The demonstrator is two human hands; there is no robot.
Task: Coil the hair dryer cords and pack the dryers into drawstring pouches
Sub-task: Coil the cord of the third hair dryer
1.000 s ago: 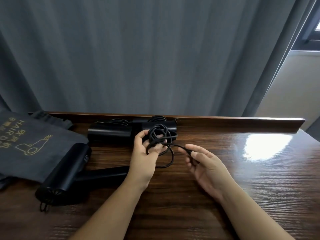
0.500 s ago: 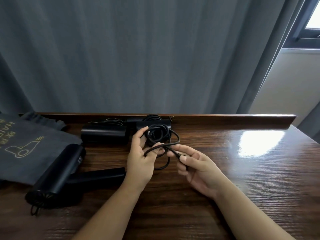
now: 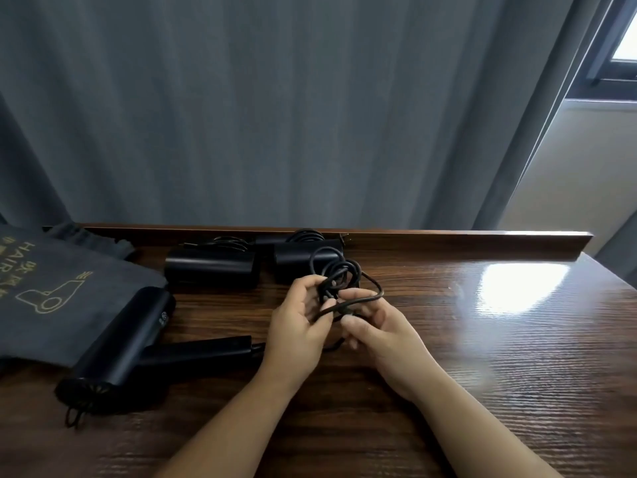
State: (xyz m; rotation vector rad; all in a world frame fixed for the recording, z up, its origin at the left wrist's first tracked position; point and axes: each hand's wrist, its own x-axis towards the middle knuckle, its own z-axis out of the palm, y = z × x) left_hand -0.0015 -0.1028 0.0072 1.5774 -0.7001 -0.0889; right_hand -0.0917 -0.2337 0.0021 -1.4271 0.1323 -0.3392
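- So far, no dryer is seen packed: the cord (image 3: 339, 272) is part-coiled at frame centre, loops gripped by the left hand (image 3: 296, 322), its free end pinched by the right hand (image 3: 375, 326).
- Its dryer (image 3: 127, 336) lies lower left beside the pouch (image 3: 44, 291); two dryers (image 3: 212, 270) wait behind.

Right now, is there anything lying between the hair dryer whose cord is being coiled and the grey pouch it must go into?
Nothing visible does. The hair dryer lies with its barrel partly over the edge of the grey pouch. The left hand and right hand grip its cord, off to the right of both.
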